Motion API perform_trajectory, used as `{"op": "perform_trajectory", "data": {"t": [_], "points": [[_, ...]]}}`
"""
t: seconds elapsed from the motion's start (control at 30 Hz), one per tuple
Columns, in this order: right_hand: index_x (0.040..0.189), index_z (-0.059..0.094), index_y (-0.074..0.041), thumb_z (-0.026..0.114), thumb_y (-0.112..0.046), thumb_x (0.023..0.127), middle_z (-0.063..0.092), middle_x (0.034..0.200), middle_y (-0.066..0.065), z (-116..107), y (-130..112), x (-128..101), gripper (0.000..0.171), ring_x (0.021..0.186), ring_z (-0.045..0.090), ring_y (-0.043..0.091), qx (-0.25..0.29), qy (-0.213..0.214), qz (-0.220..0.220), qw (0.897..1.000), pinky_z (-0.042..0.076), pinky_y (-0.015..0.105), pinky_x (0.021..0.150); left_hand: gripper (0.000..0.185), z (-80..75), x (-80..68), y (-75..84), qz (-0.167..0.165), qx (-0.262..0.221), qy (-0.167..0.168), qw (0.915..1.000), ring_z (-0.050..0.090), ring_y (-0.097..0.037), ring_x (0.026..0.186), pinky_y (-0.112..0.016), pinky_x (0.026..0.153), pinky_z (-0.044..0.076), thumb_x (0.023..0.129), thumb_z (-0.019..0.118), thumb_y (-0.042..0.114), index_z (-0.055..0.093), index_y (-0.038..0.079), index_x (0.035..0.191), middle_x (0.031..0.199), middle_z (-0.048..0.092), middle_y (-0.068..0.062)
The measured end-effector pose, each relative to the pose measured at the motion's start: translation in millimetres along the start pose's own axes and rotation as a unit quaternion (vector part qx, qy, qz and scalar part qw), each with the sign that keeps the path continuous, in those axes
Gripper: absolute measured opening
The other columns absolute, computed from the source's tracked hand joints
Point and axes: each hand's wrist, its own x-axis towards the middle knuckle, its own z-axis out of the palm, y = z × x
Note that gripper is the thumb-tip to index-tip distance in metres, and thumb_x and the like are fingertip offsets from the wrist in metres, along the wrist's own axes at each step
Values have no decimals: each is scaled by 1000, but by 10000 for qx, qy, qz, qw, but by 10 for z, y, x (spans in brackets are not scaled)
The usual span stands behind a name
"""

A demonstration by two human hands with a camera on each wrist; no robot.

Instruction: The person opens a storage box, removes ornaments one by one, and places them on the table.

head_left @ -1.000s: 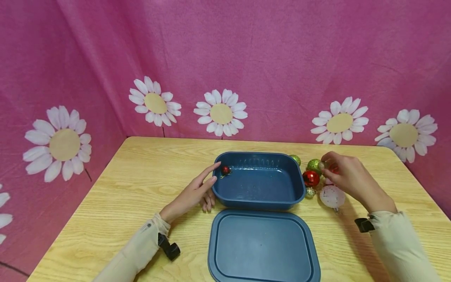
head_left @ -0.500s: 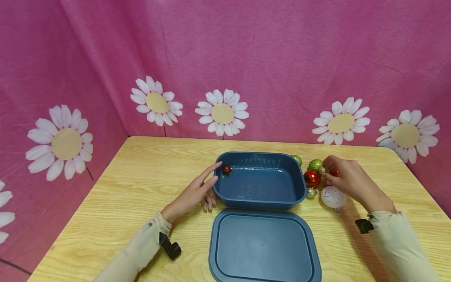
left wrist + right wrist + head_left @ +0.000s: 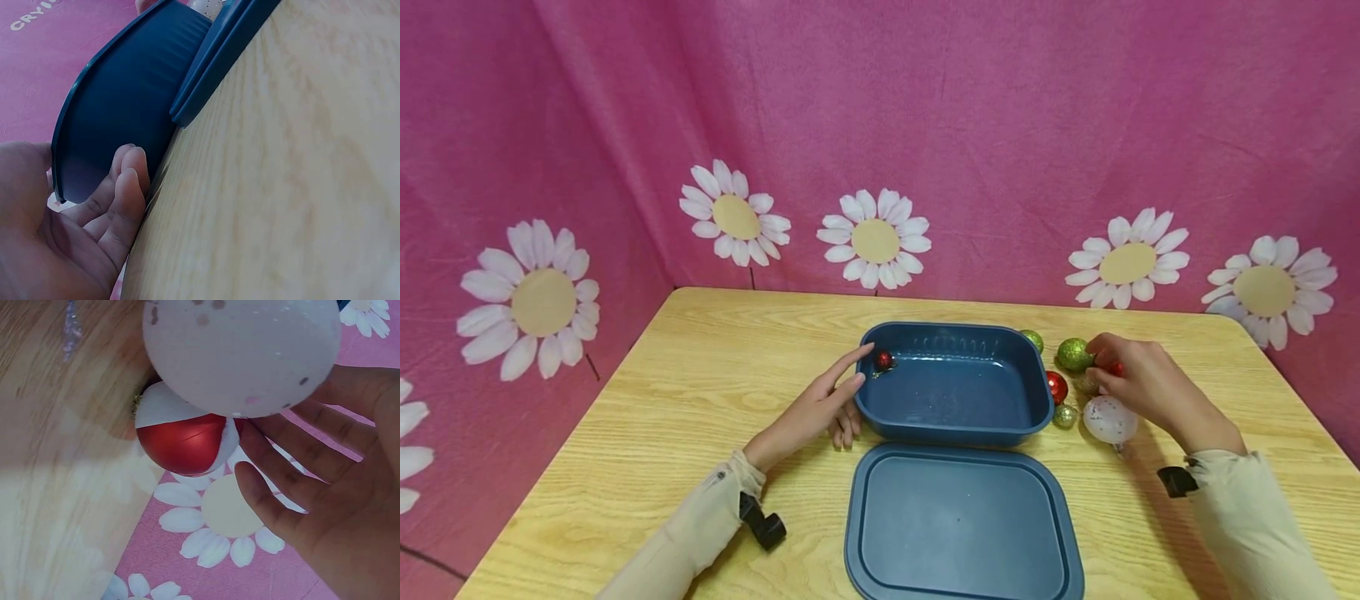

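A dark blue tub (image 3: 953, 417) stands mid-table, its lid (image 3: 958, 525) lying flat in front of it. One small red ornament (image 3: 883, 360) lies in the tub's far left corner. My left hand (image 3: 820, 408) rests against the tub's left wall (image 3: 125, 106) with straight fingers (image 3: 122, 200). Right of the tub, my right hand (image 3: 1131, 379) hovers over a cluster of ornaments, with a red one (image 3: 1116, 367) under its fingers. In the right wrist view the fingers (image 3: 281, 481) reach loosely toward a red-and-white ball (image 3: 184, 440) under a white ball (image 3: 244, 350); no grip shows.
The cluster holds a green glitter ball (image 3: 1073, 354), a shiny red ball (image 3: 1057, 387), a small green one (image 3: 1063, 415) and a white speckled ball (image 3: 1109, 419). Another green ball (image 3: 1032, 339) sits behind the tub. Pink daisy cloth walls off the back and left.
My right hand has sunk a little toward the table among the ornaments, so more of the green glitter ball shows. My left hand and the tub have stayed put.
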Motion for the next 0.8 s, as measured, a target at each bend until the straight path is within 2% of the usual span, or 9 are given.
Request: {"op": "perform_trajectory", "data": {"t": [0.13, 0.33, 0.5, 0.8], "points": [[103, 65, 4, 75, 0, 83, 73, 84, 15, -26, -37, 1, 23, 78, 71, 30, 33, -11, -13, 10000, 56, 50, 69, 50, -4, 3, -4, 15, 54, -5, 10000, 63, -41, 57, -40, 48, 56, 108, 38, 40, 24, 41, 156, 75, 65, -28], [107, 64, 7, 73, -1, 85, 73, 88, 18, -81, -122, 22, 25, 79, 70, 32, -38, -66, 24, 10000, 56, 52, 71, 49, -2, 4, -16, 24, 8, 25, 10000, 64, -32, 54, -37, 48, 56, 108, 38, 42, 26, 42, 155, 73, 66, -23], [109, 64, 7, 75, -2, 84, 72, 92, 20, -111, -238, 38, 28, 80, 70, 33, -103, 34, -131, 9999, 56, 53, 72, 50, -1, 11, -33, 72, 29, 24, 10000, 64, -30, 53, -38, 48, 56, 108, 38, 43, 25, 40, 156, 73, 66, -21], [106, 67, 0, 77, -2, 83, 72, 93, 13, -113, -468, 63, 25, 72, 63, 18, -233, 140, -394, 9989, 54, 42, 65, 50, 9, 3, -29, 104, 3, 23, 9999, 64, -32, 53, -37, 48, 56, 108, 38, 40, 25, 38, 157, 72, 65, -23]]}}
